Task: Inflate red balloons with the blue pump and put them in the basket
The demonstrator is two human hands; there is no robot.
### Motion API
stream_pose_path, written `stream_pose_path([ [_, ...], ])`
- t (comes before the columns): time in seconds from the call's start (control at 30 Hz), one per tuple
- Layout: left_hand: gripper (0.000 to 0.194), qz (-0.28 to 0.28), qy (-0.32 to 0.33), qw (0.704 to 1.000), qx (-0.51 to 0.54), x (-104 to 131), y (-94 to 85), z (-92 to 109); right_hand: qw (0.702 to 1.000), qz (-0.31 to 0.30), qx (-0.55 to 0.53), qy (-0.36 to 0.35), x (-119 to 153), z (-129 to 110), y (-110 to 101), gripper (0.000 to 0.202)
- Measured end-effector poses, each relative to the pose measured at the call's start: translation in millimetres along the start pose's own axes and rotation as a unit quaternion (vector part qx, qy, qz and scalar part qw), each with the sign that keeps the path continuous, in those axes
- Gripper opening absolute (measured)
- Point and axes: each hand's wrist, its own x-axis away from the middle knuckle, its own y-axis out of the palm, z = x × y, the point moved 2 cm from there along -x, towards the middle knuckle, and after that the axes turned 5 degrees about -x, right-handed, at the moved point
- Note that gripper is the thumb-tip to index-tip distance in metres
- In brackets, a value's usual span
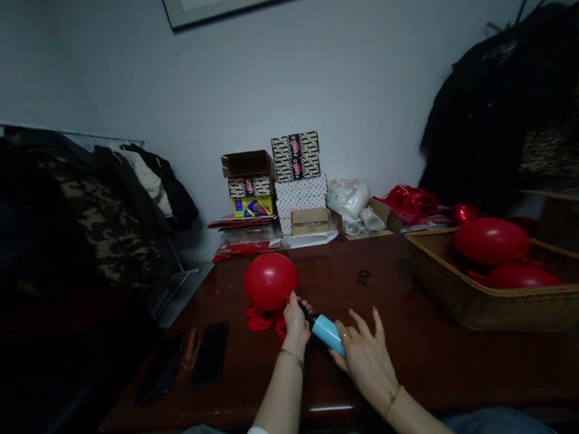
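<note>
A round, inflated red balloon (271, 282) sits above the table, just beyond my left hand (296, 320). That hand pinches the balloon's neck against the dark front end of a hand pump (329, 335). My right hand (367, 357) grips the pump's light blue body between thumb and index finger, while its other fingers stick out. The pump slants from the balloon down toward my right palm. Limp red balloons (260, 319) lie under the inflated one. How the neck fits on the nozzle is hidden by my left fingers.
A wicker basket (492, 308) with inflated red balloons (492, 241) stands at the right. Two dark phones (209, 354) and a small pinkish stick (190, 344) lie at the left. Stacked boxes (301, 203), plastic bags (351, 199) and red packaging (411, 202) line the back.
</note>
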Motion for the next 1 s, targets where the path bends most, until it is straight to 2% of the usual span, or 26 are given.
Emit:
stream_pose_path([
  [0.13,0.035,-0.003,0.016,1.0,0.005,-10.3,-5.4,10.5,1.0,0.001,-0.014,-0.002,9.5,4.7,-3.1,0.045],
  [0.33,0.031,0.021,0.027,0.999,0.005,-21.4,-11.6,31.6,0.997,0.042,-0.057,-0.024,39.5,29.1,-13.5,0.04],
  [0.5,0.031,0.02,0.023,0.999,0.01,-22.3,-10.4,33.5,0.997,0.044,-0.053,-0.022,53.7,40.8,-20.6,0.037],
  [0.67,0.036,0.008,0.025,0.999,0.02,-13.3,-4.5,25.0,0.998,0.044,-0.041,-0.005,44.1,34.8,-13.5,0.039],
  [0.9,0.037,-0.017,0.012,1.0,0.013,2.4,3.0,7.2,1.0,0.011,-0.007,-0.005,7.8,10.8,0.0,0.042],
  [1.0,0.039,-0.004,0.007,1.0,0.005,5.2,3.4,3.4,1.0,0.004,0.003,0.0,1.0,4.1,3.6,0.044],
])
